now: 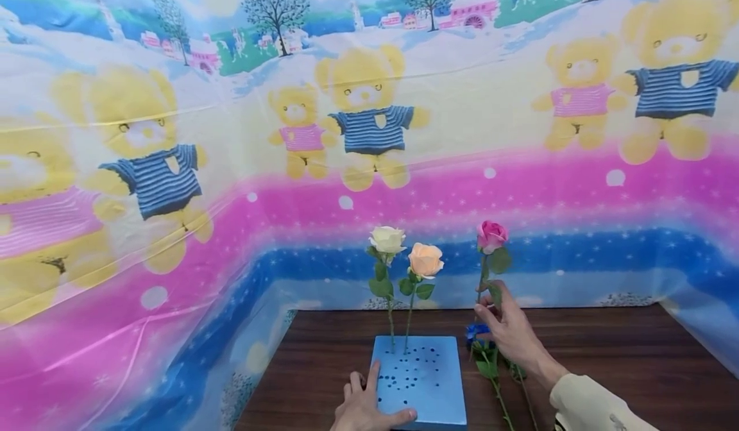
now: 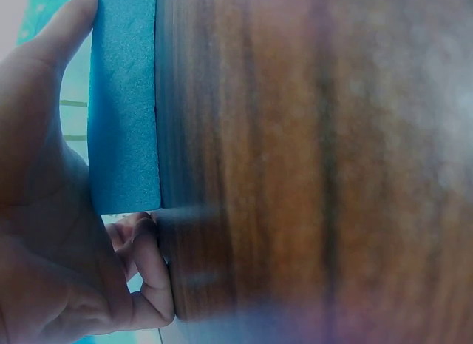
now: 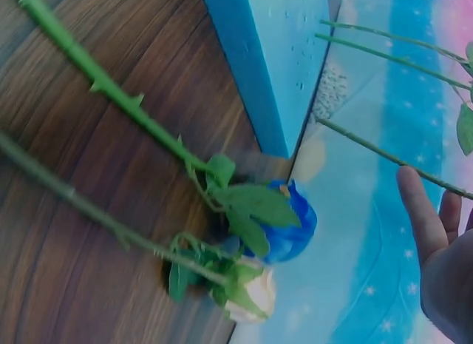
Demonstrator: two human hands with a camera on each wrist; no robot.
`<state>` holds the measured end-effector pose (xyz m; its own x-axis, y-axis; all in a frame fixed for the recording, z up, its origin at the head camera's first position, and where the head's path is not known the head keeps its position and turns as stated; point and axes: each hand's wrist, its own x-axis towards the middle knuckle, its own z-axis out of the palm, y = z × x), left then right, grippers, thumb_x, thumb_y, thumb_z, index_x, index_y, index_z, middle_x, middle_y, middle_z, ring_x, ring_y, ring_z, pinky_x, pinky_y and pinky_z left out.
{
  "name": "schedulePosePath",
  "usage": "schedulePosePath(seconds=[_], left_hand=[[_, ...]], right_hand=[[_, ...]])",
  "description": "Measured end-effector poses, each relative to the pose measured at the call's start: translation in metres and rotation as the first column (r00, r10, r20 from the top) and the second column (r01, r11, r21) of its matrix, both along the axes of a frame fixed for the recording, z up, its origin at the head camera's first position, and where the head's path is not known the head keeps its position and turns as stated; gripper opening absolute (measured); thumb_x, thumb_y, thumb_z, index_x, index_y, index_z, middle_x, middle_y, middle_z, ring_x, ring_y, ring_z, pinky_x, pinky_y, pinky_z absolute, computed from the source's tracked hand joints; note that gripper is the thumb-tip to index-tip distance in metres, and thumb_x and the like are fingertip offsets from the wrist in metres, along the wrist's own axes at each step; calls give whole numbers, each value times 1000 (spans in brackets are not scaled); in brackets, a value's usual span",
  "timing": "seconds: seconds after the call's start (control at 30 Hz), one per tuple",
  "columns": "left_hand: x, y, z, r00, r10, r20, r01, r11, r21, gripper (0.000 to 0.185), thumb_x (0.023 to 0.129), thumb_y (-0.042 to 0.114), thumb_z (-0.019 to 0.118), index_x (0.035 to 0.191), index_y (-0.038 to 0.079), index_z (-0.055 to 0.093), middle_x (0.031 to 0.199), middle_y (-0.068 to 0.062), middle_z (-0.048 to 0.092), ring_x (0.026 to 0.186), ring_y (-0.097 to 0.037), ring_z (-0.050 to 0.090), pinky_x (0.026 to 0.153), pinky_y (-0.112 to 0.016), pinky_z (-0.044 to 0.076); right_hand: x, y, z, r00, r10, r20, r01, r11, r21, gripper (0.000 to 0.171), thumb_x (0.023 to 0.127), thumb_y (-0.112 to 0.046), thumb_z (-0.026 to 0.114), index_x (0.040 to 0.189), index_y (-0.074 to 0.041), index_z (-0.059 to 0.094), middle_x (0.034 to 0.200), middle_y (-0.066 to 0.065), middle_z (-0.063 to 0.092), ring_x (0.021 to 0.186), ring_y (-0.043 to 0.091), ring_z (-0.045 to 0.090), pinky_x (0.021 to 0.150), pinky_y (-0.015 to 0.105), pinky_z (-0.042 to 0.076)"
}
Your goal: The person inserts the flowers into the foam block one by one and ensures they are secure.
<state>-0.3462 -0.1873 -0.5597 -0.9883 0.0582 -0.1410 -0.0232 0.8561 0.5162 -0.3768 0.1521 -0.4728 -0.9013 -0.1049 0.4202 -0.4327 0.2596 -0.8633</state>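
A blue foam block (image 1: 420,380), dotted with small holes, lies on the table. In it stand two upright roses, one white (image 1: 387,241) and one peach (image 1: 426,261). My left hand (image 1: 365,403) rests at the block's near left corner, its thumb and index finger spread against it; the left wrist view shows other fingers bent beside the block (image 2: 124,100). With its fingertips, my right hand (image 1: 512,329) pinches the stem of a pink rose (image 1: 492,236), bloom up, right of the block. In the right wrist view the stem's (image 3: 362,142) lower end shows free of the block.
Below my right hand, a blue rose (image 3: 292,229) and a pale rose (image 3: 253,294) lie on the dark wooden table (image 1: 606,354), their thorny stems pointing toward me. A bear-printed cloth (image 1: 462,194) hangs behind and beside the table.
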Motion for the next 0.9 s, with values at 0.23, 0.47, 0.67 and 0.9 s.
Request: schedulePosePath(seconds=[0.23, 0.47, 0.67, 0.9], left_hand=[[-1, -1, -3, 1000, 3, 12, -3, 1000, -3, 131, 75, 87, 85, 174, 16, 37, 162, -40, 37, 142, -65, 44, 84, -79, 52], [1, -1, 2, 1000, -12, -18, 12, 1000, 3, 130, 76, 86, 85, 175, 17, 37, 152, -35, 42, 131, -57, 51, 81, -77, 52], [3, 0, 5, 1000, -20, -12, 20, 1000, 12, 129, 77, 85, 85, 176, 18, 36, 151, -35, 42, 129, -54, 51, 81, -75, 52], [2, -1, 4, 1000, -13, 2, 13, 1000, -1, 130, 76, 87, 84, 176, 18, 35, 151, -33, 42, 131, -55, 51, 81, -73, 53]], right_hand=[[-8, -19, -7, 999, 37, -6, -37, 999, -31, 33, 120, -21, 54, 152, -23, 47, 124, 25, 57, 106, 31, 71, 82, 47, 68], [-19, -33, -13, 998, 48, -28, -48, 998, -26, 34, 120, -20, 54, 154, -22, 47, 122, 25, 57, 100, 33, 68, 82, 45, 68], [-24, -42, -19, 1000, 15, -13, -15, 999, -38, 32, 120, -17, 55, 151, -21, 49, 122, 23, 58, 102, 29, 71, 82, 45, 68], [-29, -50, -27, 997, -49, -58, 50, 999, 11, 29, 119, -19, 55, 148, -21, 51, 121, 17, 63, 114, 34, 71, 88, 42, 65]])
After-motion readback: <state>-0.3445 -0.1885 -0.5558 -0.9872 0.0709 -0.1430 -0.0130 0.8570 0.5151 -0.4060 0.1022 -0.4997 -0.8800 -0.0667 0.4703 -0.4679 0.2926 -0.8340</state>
